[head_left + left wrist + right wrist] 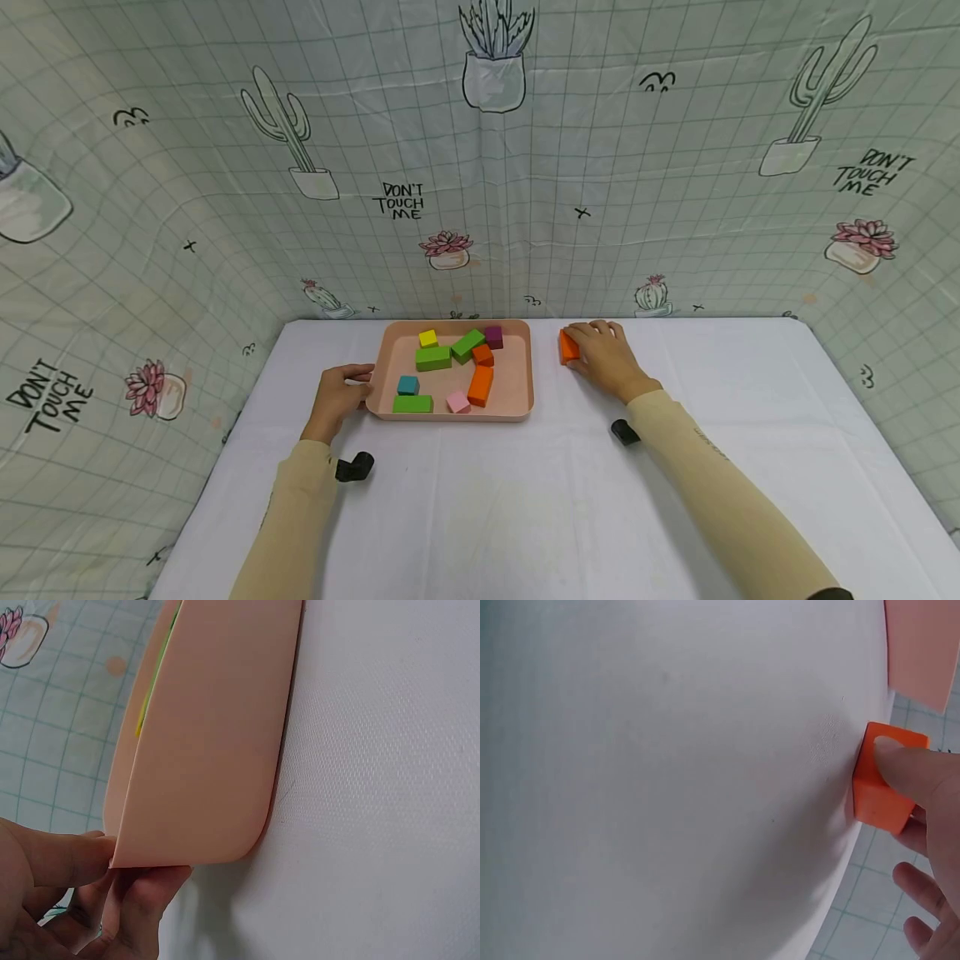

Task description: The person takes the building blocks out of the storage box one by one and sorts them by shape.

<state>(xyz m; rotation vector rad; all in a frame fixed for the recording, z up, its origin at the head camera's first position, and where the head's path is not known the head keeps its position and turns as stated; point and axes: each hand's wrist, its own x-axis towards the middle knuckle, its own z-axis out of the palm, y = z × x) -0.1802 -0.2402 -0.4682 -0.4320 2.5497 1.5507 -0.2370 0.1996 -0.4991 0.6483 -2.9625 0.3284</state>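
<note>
A pink tray (pixel 510 400) stands on the white table, holding several coloured blocks. My left hand (pixel 339 400) pinches the tray's left rim between thumb and fingers; the left wrist view shows the thumb on the edge and fingers beneath the tray's side wall (pixel 202 750). To the right of the tray, my right hand (pixel 609 358) grips an orange block (pixel 567 347). In the right wrist view the thumb presses one face of that orange block (pixel 881 802), with fingers partly hidden behind it. The block appears to be on or just above the tabletop.
In the tray lie green blocks (pixel 433 359), orange blocks (pixel 481 386), a yellow block (pixel 427 338), a purple block (pixel 493 337), a blue block (pixel 408 385) and a pink block (pixel 458 402). A printed cloth (pixel 555 167) hangs behind the white table (pixel 510 517).
</note>
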